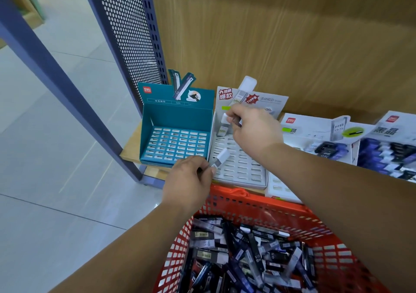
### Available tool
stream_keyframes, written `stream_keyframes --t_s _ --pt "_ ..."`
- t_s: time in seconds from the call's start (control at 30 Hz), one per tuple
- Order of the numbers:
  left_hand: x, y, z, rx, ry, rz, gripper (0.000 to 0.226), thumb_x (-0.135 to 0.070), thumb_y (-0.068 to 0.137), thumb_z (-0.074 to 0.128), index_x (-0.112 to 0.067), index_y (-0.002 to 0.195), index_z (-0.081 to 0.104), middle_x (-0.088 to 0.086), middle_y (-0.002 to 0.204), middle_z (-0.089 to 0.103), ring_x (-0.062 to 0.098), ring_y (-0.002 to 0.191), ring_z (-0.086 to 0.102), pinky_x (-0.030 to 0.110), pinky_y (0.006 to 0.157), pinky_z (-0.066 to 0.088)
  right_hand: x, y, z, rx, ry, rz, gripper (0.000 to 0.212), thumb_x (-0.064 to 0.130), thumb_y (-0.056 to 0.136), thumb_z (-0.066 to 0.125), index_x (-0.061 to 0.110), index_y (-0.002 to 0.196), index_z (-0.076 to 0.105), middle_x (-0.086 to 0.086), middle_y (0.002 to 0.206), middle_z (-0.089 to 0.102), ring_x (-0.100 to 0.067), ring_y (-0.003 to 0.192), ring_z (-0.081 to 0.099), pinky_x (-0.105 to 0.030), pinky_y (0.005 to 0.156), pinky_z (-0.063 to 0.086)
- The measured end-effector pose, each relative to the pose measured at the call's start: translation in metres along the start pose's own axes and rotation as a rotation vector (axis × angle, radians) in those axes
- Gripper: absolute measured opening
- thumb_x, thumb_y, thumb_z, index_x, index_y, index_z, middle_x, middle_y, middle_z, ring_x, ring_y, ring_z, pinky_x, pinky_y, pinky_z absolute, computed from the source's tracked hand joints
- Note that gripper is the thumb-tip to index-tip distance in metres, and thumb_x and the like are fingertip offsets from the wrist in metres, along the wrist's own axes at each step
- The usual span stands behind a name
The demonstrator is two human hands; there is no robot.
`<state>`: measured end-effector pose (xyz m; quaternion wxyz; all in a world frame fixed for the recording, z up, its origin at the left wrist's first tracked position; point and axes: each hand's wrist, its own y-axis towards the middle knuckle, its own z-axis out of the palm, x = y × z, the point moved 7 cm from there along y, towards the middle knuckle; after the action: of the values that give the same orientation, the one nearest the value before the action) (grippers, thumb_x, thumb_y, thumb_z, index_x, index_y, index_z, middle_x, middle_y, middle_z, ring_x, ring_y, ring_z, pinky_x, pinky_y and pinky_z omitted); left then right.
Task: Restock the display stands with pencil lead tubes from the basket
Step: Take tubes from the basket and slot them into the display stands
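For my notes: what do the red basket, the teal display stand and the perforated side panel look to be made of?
Red basket: moulded plastic by the look, slightly glossy, with a regular slotted lattice. Teal display stand: printed card, matte, with folded creases and cut-out slots. Perforated side panel: probably painted sheet metal, blue-grey, with evenly punched holes.

Perforated red plastic basket (pixel 258 204) (glossy), wood-grain back panel (pixel 292 44).
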<state>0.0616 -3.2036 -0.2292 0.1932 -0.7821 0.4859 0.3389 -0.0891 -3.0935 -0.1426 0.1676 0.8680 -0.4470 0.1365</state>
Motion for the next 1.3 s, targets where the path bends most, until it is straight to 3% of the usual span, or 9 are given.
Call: stream_keyframes --t_s 0.1,0.3,0.4,0.53,0.73,0.9,1.1,1.2,1.3 --pt "0.0 0.0 -0.004 0.004 -0.033 -0.08 0.021 -0.042 0.103 0.057 -0.026 0.089 0.061 -0.003 0.08 0.059 0.015 0.075 0.056 0.031 0.058 0.041 0.011 0.003 0.009 0.066 -0.117 -0.024 0.021 0.021 0.102 0.049 0.029 0.117 0.062 0.0 0.114 0.07 -0.031 0.104 0.064 -0.04 0.075 0.052" --pt "-0.003 0.005 -0.015 -0.055 -0.092 -0.115 0.024 -0.045 0.104 0.053 -0.026 0.09 0.058 -0.005 0.078 0.065 0.02 0.077 0.062 0.038 0.066 0.052 0.003 0.0 -0.003 -0.04 0.048 0.101 0.017 0.043 0.099 0.059 0.027 0.098 0.054 0.008 0.087 0.068 -0.021 0.082 0.063 -0.037 0.066 0.05" --pt "-0.013 0.008 -0.029 -0.181 -0.152 -0.039 0.019 -0.04 0.102 0.059 -0.025 0.09 0.058 -0.006 0.078 0.068 0.023 0.079 0.065 0.046 0.07 0.055 -0.002 -0.013 0.003 0.083 0.364 0.269 0.046 0.061 0.093 0.061 0.017 0.08 0.066 0.001 0.073 0.071 -0.014 0.057 0.061 -0.03 0.052 0.048" --pt "-0.032 0.011 -0.027 -0.145 -0.228 0.027 0.008 -0.027 0.095 0.073 -0.025 0.091 0.066 -0.007 0.08 0.069 0.02 0.08 0.066 0.046 0.073 0.055 -0.011 -0.032 0.02 0.347 0.799 0.555 0.032 0.041 0.097 0.069 0.008 0.095 0.068 -0.007 0.078 0.078 -0.015 0.043 0.044 -0.021 0.04 0.03" --pt "-0.015 0.011 -0.017 -0.058 0.113 -0.12 0.061 -0.038 0.088 0.079 -0.017 0.141 0.058 0.001 0.138 0.06 0.023 0.132 0.049 0.038 0.106 0.044 -0.025 -0.017 -0.012 0.118 0.658 0.372 0.01 0.024 0.094 0.075 0.015 0.093 0.071 -0.002 0.078 0.073 -0.011 0.041 0.053 -0.018 0.038 0.035" --pt "-0.007 0.011 -0.006 -0.07 0.242 -0.075 0.045 -0.038 0.088 0.078 -0.017 0.127 0.071 0.004 0.13 0.063 0.03 0.119 0.052 0.039 0.095 0.046 -0.022 -0.007 -0.013 0.018 0.34 0.148 0.014 0.034 0.091 0.076 0.034 0.086 0.064 0.015 0.078 0.06 -0.017 0.069 0.062 -0.041 0.065 0.057" --pt "-0.006 0.012 -0.005 -0.106 0.237 -0.076 0.042 -0.036 0.088 0.076 -0.02 0.126 0.07 0.002 0.126 0.062 0.028 0.118 0.05 0.039 0.095 0.042 -0.021 -0.003 -0.003 -0.039 0.316 0.1 0.013 0.031 0.091 0.072 0.037 0.099 0.063 0.015 0.085 0.067 -0.016 0.089 0.065 -0.043 0.078 0.058" --pt "-0.014 0.017 -0.019 -0.223 0.114 -0.049 0.037 -0.036 0.091 0.074 -0.018 0.122 0.066 0.002 0.12 0.06 0.027 0.113 0.054 0.042 0.095 0.047 -0.018 -0.004 -0.008 -0.081 0.357 0.061 0.021 0.03 0.089 0.069 0.034 0.11 0.067 0.013 0.088 0.069 -0.017 0.086 0.067 -0.043 0.079 0.058" --pt "-0.032 0.023 -0.021 -0.197 -0.052 0.004 0.028 -0.036 0.093 0.073 -0.024 0.117 0.066 -0.009 0.113 0.061 0.014 0.09 0.062 0.035 0.079 0.052 -0.012 -0.009 -0.011 -0.026 0.441 0.097 0.017 0.027 0.087 0.073 0.028 0.104 0.073 0.013 0.08 0.067 -0.015 0.074 0.068 -0.041 0.075 0.059"
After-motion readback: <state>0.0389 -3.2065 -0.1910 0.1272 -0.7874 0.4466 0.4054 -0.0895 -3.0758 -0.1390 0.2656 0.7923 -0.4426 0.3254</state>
